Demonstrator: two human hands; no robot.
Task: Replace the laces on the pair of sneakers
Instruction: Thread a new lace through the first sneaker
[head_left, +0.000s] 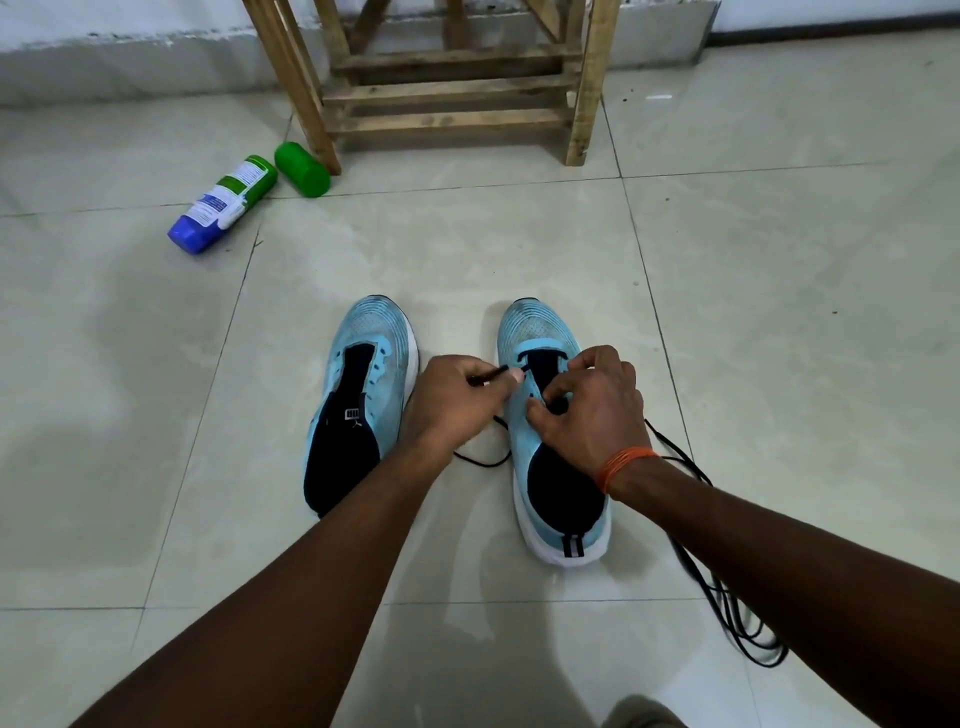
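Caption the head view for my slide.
Left hand pinches the black lace beside the blue sneaker, right hand holding its upper; the other sneaker sits unlaced.

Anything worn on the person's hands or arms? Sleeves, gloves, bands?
No gloves, no sleeves in view. An orange thread band, wound in several turns, sits at the wrist of the right hand. The left hand and its wrist wear nothing.
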